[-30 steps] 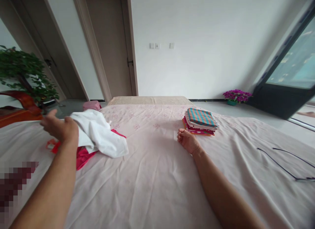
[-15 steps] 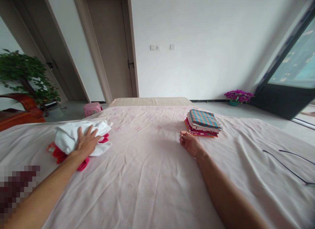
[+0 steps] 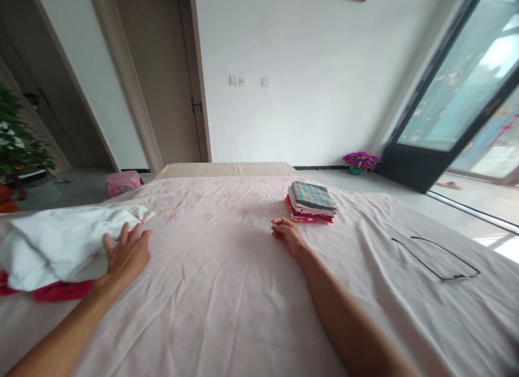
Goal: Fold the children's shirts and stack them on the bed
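Observation:
My left hand lies flat with fingers spread on the edge of a crumpled white cloth, which rests on top of a red garment at the left of the bed. My right hand rests on the pale pink bedsheet with fingers curled loosely and nothing in them. It lies just left of and a little nearer than a neat stack of folded cloths, striped teal and orange on top.
A thin black wire hanger lies on the sheet at the right. A pink stool and a green plant stand beyond the bed at left. A pot of purple flowers sits by the glass door.
My left hand came down from mid-air onto the white cloth and pressed it flat. The view has shifted right. My right hand has stayed on the sheet.

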Action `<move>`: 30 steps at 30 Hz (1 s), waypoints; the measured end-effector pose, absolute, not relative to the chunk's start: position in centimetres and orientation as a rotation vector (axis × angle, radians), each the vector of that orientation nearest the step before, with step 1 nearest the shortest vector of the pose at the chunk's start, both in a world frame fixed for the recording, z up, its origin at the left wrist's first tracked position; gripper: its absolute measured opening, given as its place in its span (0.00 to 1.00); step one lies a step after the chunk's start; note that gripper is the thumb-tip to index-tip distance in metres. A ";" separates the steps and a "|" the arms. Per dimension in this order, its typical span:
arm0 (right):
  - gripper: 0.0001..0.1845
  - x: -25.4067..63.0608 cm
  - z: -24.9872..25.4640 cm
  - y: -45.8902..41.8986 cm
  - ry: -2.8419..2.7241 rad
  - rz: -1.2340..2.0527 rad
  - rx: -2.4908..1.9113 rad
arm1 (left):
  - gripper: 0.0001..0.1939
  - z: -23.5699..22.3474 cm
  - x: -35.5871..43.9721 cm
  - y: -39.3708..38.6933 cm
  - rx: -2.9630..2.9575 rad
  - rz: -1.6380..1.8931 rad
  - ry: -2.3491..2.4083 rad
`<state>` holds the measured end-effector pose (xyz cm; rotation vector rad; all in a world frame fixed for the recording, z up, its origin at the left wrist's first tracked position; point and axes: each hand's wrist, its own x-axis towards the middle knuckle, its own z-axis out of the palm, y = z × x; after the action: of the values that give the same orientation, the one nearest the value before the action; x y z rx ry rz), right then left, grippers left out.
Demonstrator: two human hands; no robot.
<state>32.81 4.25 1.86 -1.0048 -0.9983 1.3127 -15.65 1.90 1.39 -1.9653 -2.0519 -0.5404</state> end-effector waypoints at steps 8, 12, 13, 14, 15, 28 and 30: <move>0.10 34.6 6.0 4.4 -1.248 0.315 -1.207 | 0.26 -1.2 -3.6 0.8 -2.182 -0.344 -2.034; 0.20 37.6 8.9 5.2 -1.349 -0.252 -1.552 | 0.26 -1.3 -3.2 0.8 -2.166 -0.337 -1.994; 0.24 38.1 9.3 5.5 -1.383 -0.310 -1.627 | 0.25 -1.3 -3.2 0.7 -2.164 -0.346 -1.987; 0.27 38.5 9.5 6.0 -1.424 -0.336 -1.695 | 0.25 -1.2 -3.3 0.7 -2.161 -0.359 -1.983; 0.30 38.8 9.6 6.4 -1.467 -0.336 -1.758 | 0.24 -1.2 -3.3 0.7 -2.161 -0.373 -1.982; 0.23 39.1 13.8 6.8 -1.374 -0.045 -1.782 | 0.24 -1.8 -3.7 1.2 -2.161 -0.427 -1.934; 0.23 37.2 13.9 6.1 -1.270 0.298 -1.450 | 0.24 -2.0 -3.8 1.3 -2.160 -0.437 -1.929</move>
<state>37.17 6.14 13.92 -1.4503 -1.2696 0.2983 -3.77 1.32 -2.01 -2.1599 -1.9286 -0.4370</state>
